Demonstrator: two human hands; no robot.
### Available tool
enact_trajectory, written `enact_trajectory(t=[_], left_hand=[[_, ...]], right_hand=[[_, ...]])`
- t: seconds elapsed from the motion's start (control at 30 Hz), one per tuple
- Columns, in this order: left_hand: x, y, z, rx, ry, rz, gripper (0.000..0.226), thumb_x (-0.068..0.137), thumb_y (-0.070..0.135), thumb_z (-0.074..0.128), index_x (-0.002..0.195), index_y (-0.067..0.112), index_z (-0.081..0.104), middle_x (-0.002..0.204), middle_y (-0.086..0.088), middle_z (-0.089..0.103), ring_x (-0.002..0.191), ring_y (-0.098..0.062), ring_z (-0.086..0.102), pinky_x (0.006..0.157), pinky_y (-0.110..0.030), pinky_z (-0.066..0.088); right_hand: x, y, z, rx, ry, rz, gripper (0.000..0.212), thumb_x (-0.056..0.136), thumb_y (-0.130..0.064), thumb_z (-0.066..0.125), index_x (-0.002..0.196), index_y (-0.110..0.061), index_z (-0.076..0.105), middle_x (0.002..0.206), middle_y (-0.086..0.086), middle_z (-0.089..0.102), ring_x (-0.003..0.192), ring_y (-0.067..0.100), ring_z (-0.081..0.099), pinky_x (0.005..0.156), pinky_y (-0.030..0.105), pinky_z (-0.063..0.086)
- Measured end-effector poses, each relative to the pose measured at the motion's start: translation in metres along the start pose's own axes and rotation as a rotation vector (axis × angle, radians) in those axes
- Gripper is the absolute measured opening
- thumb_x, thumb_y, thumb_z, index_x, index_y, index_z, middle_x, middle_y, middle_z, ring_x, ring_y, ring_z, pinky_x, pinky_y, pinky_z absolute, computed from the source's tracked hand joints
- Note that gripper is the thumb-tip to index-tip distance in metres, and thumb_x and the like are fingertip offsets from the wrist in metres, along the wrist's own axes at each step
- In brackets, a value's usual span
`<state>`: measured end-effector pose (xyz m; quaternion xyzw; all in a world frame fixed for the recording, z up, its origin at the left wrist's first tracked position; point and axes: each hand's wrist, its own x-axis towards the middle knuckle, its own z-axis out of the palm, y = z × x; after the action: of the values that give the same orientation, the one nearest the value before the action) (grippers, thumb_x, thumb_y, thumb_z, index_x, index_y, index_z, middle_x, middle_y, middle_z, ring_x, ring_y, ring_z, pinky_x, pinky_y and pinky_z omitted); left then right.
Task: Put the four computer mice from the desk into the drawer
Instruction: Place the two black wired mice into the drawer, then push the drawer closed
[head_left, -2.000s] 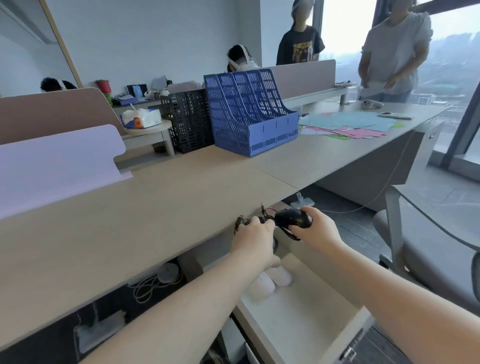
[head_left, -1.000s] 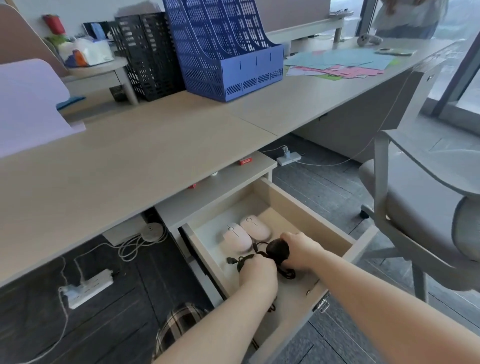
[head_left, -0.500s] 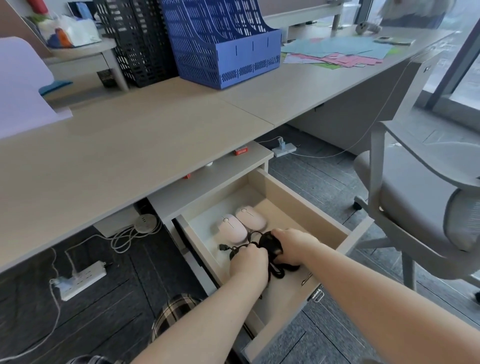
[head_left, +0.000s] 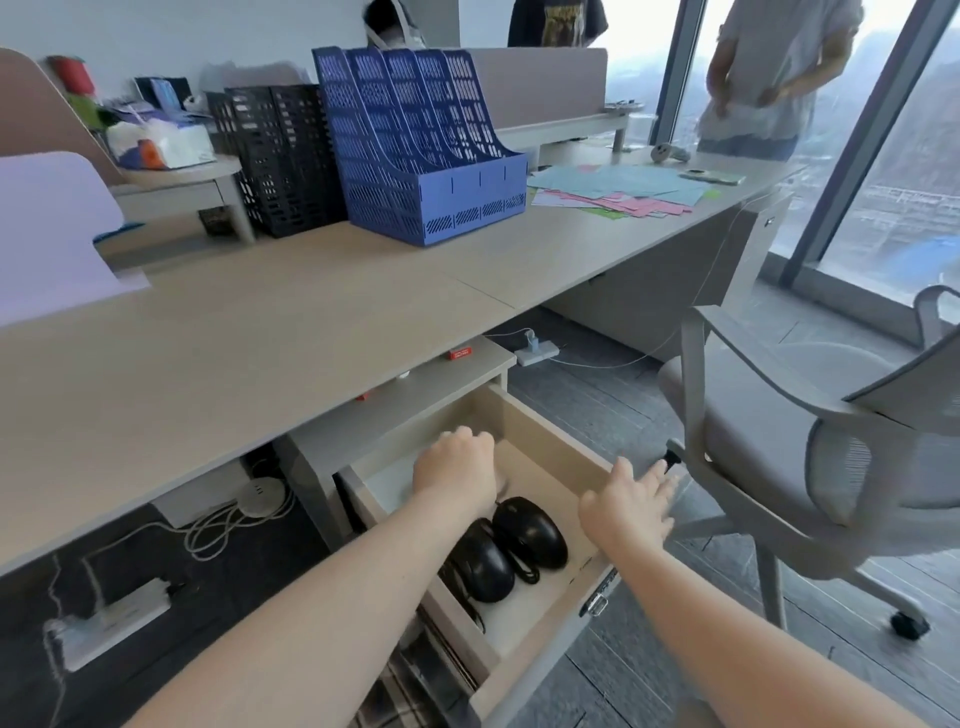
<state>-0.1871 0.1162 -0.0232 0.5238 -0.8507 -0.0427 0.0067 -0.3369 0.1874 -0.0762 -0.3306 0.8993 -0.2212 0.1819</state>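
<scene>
The drawer (head_left: 545, 447) under the desk (head_left: 249, 332) stands pulled out. Two black wired mice lie side by side in its front part: one black mouse (head_left: 531, 530) on the right, the other black mouse (head_left: 480, 564) on the left, their cables bunched beside them. My left hand (head_left: 460, 470) hovers over the back of the drawer, fingers curled down, and hides the two pink mice seen there earlier. My right hand (head_left: 626, 506) is spread flat above the drawer's right wall, holding nothing.
A blue file rack (head_left: 415, 150) and a black mesh rack (head_left: 280, 156) stand on the desk, with coloured papers (head_left: 618, 192) to the right. A grey office chair (head_left: 810, 441) sits right of the drawer. A power strip (head_left: 111, 618) and cables lie on the floor. Two people stand behind the far desk.
Both hands have let go of the black mouse, which now lies in the drawer beside the other black one. My left hand moved to the drawer's back, my right hand out to the right.
</scene>
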Motion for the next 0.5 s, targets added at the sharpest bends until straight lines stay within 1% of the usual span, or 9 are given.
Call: enact_trajectory(t=[0.07,0.1,0.13,0.17,0.2,0.27,0.37,0.43,0.5], left_hand=[[0.003,-0.007,-0.012,0.007,0.078,0.010,0.028,0.089,0.026,0.052,0.112,0.011,0.050,0.120,-0.009,0.051,0.114,-0.029,0.048,0.075,-0.035,0.036],[0.006,-0.013,-0.017,0.014,0.116,0.009,0.028,0.089,0.025,0.051,0.113,0.011,0.048,0.123,-0.009,0.049,0.117,-0.028,0.046,0.078,-0.036,0.038],[0.010,-0.019,-0.019,0.023,0.148,0.006,0.030,0.091,0.024,0.049,0.117,0.011,0.047,0.129,-0.010,0.048,0.123,-0.028,0.043,0.085,-0.037,0.040],[0.015,-0.027,-0.022,0.030,0.176,0.000,0.034,0.093,0.024,0.046,0.124,0.011,0.044,0.137,-0.012,0.044,0.130,-0.029,0.038,0.096,-0.039,0.039],[0.019,-0.034,-0.025,0.036,0.196,-0.010,0.041,0.094,0.026,0.043,0.133,0.011,0.039,0.146,-0.014,0.037,0.138,-0.030,0.030,0.105,-0.040,0.033],[0.025,-0.047,-0.034,0.053,0.223,-0.036,0.053,0.096,0.029,0.040,0.145,0.013,0.026,0.157,-0.015,0.021,0.146,-0.029,0.015,0.116,-0.042,0.021],[0.036,-0.069,-0.046,0.089,0.294,-0.068,0.061,0.096,0.033,0.037,0.149,0.012,0.017,0.161,-0.014,0.009,0.149,-0.027,0.005,0.119,-0.041,0.012],[0.045,-0.084,-0.052,0.090,0.320,-0.111,0.063,0.096,0.034,0.037,0.150,0.010,0.014,0.161,-0.015,0.006,0.149,-0.028,0.002,0.120,-0.041,0.009],[0.054,-0.098,-0.057,0.063,0.319,-0.166,0.064,0.096,0.034,0.036,0.150,0.008,0.013,0.161,-0.016,0.005,0.149,-0.028,0.001,0.121,-0.040,0.009]], right_hand=[[0.000,0.000,-0.005,0.119,0.002,0.047,0.066,0.087,-0.006,0.038,0.148,-0.012,0.013,0.157,0.024,-0.014,0.147,0.034,-0.013,0.120,0.048,0.004],[0.001,-0.001,-0.006,0.154,0.000,0.054,0.070,0.088,-0.004,0.036,0.150,-0.011,0.004,0.157,0.025,-0.016,0.147,0.034,-0.014,0.120,0.045,0.002],[0.002,-0.001,-0.006,0.186,0.000,0.064,0.072,0.089,-0.003,0.035,0.150,-0.009,-0.001,0.156,0.024,-0.018,0.147,0.033,-0.014,0.121,0.043,0.002],[0.002,-0.002,-0.006,0.214,0.006,0.075,0.072,0.089,-0.002,0.035,0.150,-0.009,-0.002,0.156,0.024,-0.019,0.147,0.032,-0.014,0.121,0.043,0.003],[0.003,-0.004,-0.005,0.233,0.015,0.081,0.072,0.088,-0.002,0.034,0.150,-0.008,-0.002,0.157,0.023,-0.019,0.147,0.031,-0.013,0.122,0.043,0.006],[0.003,-0.009,-0.004,0.257,0.024,0.082,0.072,0.088,0.000,0.034,0.150,-0.009,-0.001,0.157,0.020,-0.019,0.148,0.029,-0.010,0.120,0.043,0.013],[0.006,-0.023,-0.002,0.292,0.010,0.078,0.072,0.088,0.003,0.034,0.150,-0.009,0.001,0.158,0.018,-0.018,0.148,0.028,-0.008,0.118,0.041,0.017],[0.010,-0.035,0.003,0.315,0.000,0.065,0.072,0.087,0.005,0.034,0.150,-0.008,0.003,0.158,0.017,-0.018,0.148,0.028,-0.008,0.119,0.040,0.014],[0.016,-0.047,0.012,0.356,0.007,0.059,0.071,0.085,0.005,0.034,0.149,-0.008,0.006,0.159,0.016,-0.016,0.148,0.028,-0.006,0.119,0.041,0.014]])
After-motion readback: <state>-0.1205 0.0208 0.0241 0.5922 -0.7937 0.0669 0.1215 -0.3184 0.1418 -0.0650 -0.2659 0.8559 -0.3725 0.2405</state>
